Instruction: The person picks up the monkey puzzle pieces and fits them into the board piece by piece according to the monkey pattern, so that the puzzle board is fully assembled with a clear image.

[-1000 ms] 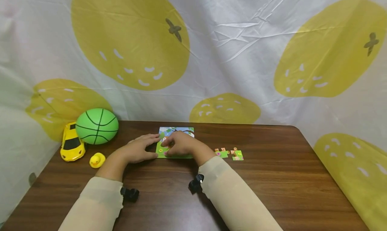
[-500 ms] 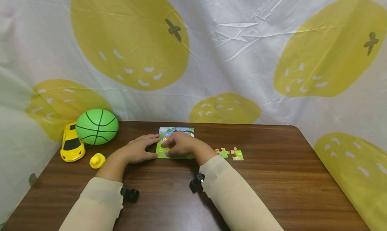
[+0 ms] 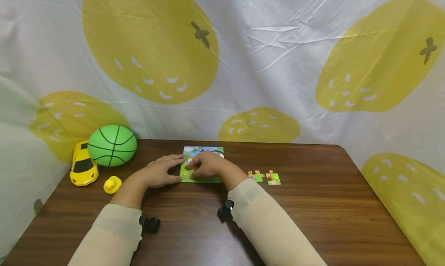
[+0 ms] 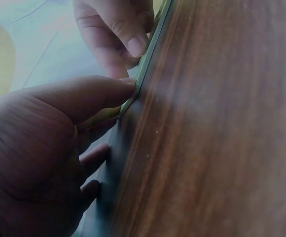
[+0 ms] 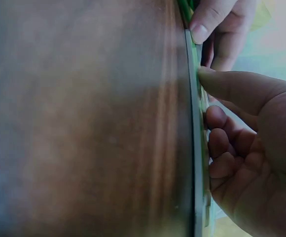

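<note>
A puzzle board (image 3: 185,178) with a blue sky and green meadow picture lies flat near the table's back edge. My left hand (image 3: 161,172) rests at its left side, fingers fairly straight at the upper edge and thumb at the near corner. Over the picture bends my right hand (image 3: 208,164), thumb and index fingertips down on the board's surface. In the right wrist view, the right hand's other fingers (image 5: 222,143) are curled; whether a piece sits under the fingertips is hidden. Right of the board lie two loose puzzle pieces (image 3: 256,176) (image 3: 274,177), partly green and pink.
At the far left are a green ball (image 3: 112,145), a yellow toy car (image 3: 83,165) and a yellow rubber duck (image 3: 112,185). A white curtain (image 3: 264,72) with yellow fruit prints hangs behind the brown wooden table (image 3: 313,212).
</note>
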{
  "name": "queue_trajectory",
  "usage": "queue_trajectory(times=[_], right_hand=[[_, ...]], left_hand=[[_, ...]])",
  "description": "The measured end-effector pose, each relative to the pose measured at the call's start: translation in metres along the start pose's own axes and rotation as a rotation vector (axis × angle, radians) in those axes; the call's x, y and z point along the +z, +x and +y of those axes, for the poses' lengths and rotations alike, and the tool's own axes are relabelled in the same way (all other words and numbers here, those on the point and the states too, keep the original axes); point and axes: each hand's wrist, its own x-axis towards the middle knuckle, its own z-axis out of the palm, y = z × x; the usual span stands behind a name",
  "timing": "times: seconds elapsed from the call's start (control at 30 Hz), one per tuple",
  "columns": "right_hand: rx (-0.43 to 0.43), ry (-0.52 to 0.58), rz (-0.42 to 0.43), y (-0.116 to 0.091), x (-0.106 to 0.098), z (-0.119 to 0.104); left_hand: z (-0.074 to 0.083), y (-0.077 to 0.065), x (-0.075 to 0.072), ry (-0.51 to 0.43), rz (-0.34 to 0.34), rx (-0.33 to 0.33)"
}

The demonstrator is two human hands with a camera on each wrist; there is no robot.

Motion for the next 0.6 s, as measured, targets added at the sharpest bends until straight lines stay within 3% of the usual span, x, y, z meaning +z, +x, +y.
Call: queue_trajectory(times=[0.37,0.6], right_hand=[[0.028,-0.014,-0.030,0.0018,-0.0029,-0.0041],[-0.039,-0.066,-0.040,-0.0003,-0.0039,-0.0044]], left_hand=[[0.0002,0.0008,-0.0015,-0.002,0.003,0.010],[-0.0010,-0.0005,-0.0008,-0.009,0.004,0.016]])
